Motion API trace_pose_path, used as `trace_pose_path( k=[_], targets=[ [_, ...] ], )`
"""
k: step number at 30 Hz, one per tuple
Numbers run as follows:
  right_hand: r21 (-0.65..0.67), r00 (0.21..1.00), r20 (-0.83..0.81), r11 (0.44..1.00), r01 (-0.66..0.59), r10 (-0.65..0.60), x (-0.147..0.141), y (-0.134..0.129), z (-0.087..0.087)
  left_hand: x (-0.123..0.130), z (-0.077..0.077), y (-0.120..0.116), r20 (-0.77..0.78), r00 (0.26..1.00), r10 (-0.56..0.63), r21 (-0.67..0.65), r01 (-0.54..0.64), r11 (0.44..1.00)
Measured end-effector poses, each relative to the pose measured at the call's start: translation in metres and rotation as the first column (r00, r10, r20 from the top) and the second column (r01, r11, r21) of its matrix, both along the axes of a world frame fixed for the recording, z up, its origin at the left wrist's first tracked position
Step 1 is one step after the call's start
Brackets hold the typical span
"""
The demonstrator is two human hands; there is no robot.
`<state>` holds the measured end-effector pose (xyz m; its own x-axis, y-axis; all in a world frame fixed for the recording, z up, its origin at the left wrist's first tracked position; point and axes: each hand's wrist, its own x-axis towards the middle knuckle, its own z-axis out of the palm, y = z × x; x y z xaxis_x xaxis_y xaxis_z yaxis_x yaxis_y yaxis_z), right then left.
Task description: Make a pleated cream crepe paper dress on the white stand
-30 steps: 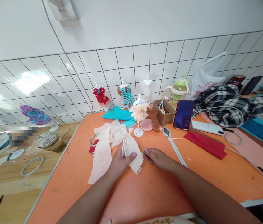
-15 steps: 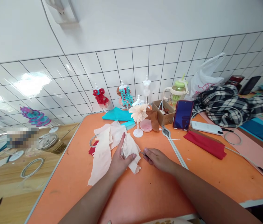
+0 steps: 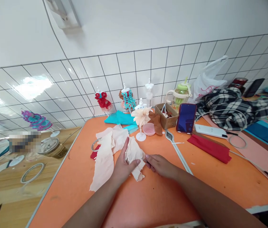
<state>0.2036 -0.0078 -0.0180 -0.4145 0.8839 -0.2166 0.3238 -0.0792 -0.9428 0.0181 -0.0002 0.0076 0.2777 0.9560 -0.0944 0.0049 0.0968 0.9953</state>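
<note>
In the head view, my left hand (image 3: 122, 166) grips a crumpled cream cloth piece (image 3: 134, 151), its thumb lying across the front and its index finger stretched up along the edge. My right hand (image 3: 160, 165) is closed around a thin metal tool (image 3: 145, 161) whose tip is at the cloth's right edge; too little of it shows to name its kind. To the left of my left hand lie pale cream cloth strips (image 3: 104, 158). Just beyond stands a small white dress form (image 3: 141, 135) wearing a ruffled cream skirt (image 3: 142, 116).
Small dress forms (image 3: 128, 98) stand along the tiled wall. Turquoise cloth (image 3: 118, 117), a pink dish (image 3: 149, 129), a cardboard box (image 3: 168, 122), a phone (image 3: 186, 117) and folded red cloth (image 3: 208, 148) occupy the orange table (image 3: 136, 205). A roll of tape (image 3: 33, 173) lies left.
My right hand has moved slightly left, bringing the metal tool onto the cream cloth's edge. The cloth in my left hand has shifted a little lower in view.
</note>
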Motion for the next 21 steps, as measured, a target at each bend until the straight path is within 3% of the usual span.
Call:
trace_pose_path(
  k=[7,16,21],
  targets=[
    [-0.090,0.997,-0.048,0.994,0.060,-0.064,-0.009,-0.003,-0.003,0.004,-0.004,-0.004,0.068,0.998,-0.014,0.015,0.013,1.000],
    [-0.033,0.996,-0.027,0.996,0.088,-0.089,-0.015,-0.003,-0.010,0.006,-0.001,-0.004,0.068,0.997,0.045,0.034,-0.047,0.998],
    [0.100,0.998,-0.003,0.993,0.067,-0.067,-0.012,-0.001,-0.004,0.005,-0.004,-0.005,0.087,0.996,0.015,0.030,-0.018,0.999]
  ],
)
